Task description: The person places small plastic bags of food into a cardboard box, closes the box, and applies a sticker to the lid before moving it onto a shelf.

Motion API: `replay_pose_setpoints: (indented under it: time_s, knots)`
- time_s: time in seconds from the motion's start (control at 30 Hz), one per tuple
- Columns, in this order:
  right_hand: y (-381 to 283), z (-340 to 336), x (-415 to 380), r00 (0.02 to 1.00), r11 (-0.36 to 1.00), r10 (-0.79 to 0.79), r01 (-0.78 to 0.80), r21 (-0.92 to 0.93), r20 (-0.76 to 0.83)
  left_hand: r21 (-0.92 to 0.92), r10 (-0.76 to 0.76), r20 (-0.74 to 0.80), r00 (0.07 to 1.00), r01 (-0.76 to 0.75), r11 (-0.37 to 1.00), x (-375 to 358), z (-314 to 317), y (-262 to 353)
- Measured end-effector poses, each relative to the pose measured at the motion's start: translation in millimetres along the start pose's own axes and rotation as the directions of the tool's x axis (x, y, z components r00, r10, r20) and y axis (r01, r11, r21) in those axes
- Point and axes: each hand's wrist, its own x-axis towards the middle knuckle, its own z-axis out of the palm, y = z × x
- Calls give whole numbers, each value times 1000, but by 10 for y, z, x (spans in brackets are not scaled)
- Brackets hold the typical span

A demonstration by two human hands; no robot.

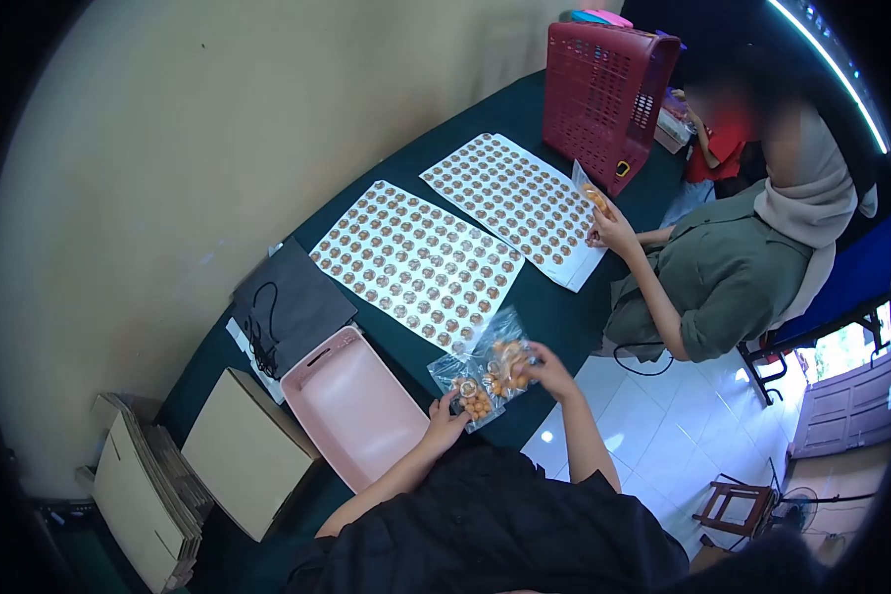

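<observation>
At the table's near edge, my left hand (447, 424) has its fingers closed on the edge of a clear plastic bag (472, 400) of small orange-brown balls, which has a round sticker on it. My right hand (550, 374) grips a second clear bag (506, 348) with similar contents, close beside the first and partly overlapping it. Just beyond the bags lies a white sheet of round brown stickers (421, 259). A similar sticker sheet (515, 193) is farther back. The pink plastic bin (361, 401) stands left of my left hand.
A co-worker in a green top (728, 262) stands at the right, holding a small bag (592, 195). A dark red basket (604, 94) stands at the far end of the green-covered table (406, 153). Left are a black paper bag (302, 297) and flat cardboard (247, 450).
</observation>
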Motion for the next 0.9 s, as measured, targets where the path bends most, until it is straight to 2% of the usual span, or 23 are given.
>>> replay_pose_setpoints:
  time_s: [0.03,0.1,0.13,0.17,0.2,0.23,0.27,0.3,0.33,0.37,0.43,0.47,0.5,0.57,0.6,0.67,0.7,0.73,0.77,0.8,0.83,0.9]
  knots:
    - [170,96,19,998,985,-68,69,-156,16,-2,1,-7,1000,-1,1000,56,0,-82]
    - [200,275,3,994,978,83,-66,-197,75,233,29,-3,1000,-27,972,231,17,-323]
    - [72,348,-50,974,965,174,-139,-224,142,227,26,-15,1000,-22,974,223,-19,-259]
    - [29,415,-55,972,963,177,-139,-229,157,-88,-90,41,995,93,992,207,-59,-211]
    - [6,476,-49,928,978,186,-144,-151,321,-389,-179,128,976,215,896,184,-96,-162]
    - [-95,555,-66,860,984,180,-164,-76,478,-400,-188,117,975,220,890,173,-111,-165]
    - [-192,639,-111,807,984,169,-170,-52,565,-430,-180,20,984,171,886,160,-114,-168]
    - [-219,740,-130,796,982,179,-176,-61,578,-455,-174,-77,982,121,883,148,-112,-151]
    - [-220,837,-154,832,997,75,-55,-53,549,-575,-95,-150,984,-9,818,-51,-144,280]
    - [-233,917,-192,854,997,-33,68,-47,520,-583,-109,-159,981,-4,812,-121,-213,459]
    - [-500,1026,-252,856,987,-39,113,-113,515,-631,-51,-215,975,-99,770,-174,-340,653]
    - [-628,1084,-263,848,991,-100,134,-28,520,-485,17,-306,952,-171,858,-170,-422,691]
    - [-734,1146,-266,839,987,-160,153,56,520,-490,9,-317,948,-171,855,-179,-540,718]
    - [-874,1300,-260,804,980,-200,178,93,559,-559,111,-17,994,-101,823,-240,-798,778]
    - [-924,1392,-263,781,970,-238,217,106,577,-550,160,-113,981,-196,812,-325,-871,869]
    - [-990,1590,-231,713,940,-310,329,91,629,-511,113,-156,981,-178,841,-385,-1096,802]
    - [-1022,1685,-226,702,940,-310,329,94,641,-459,85,-186,979,-163,873,-428,-1229,762]
    - [-1061,1770,-225,718,950,-273,305,63,640,-458,85,-198,977,-169,873,-435,-1337,653]
    - [-1091,1840,-220,735,959,-237,283,31,635,-464,30,-298,954,-172,869,-391,-1429,472]
    - [-1039,1911,-184,764,945,-308,315,89,567,-468,-25,-391,920,-176,866,-352,-1515,301]
    - [-969,1924,-118,761,942,-315,321,94,567,-463,-18,-395,918,-182,868,-342,-1589,156]
    - [-855,1871,14,852,918,-314,386,-97,419,-412,-120,-469,875,-96,906,-339,-1681,-144]
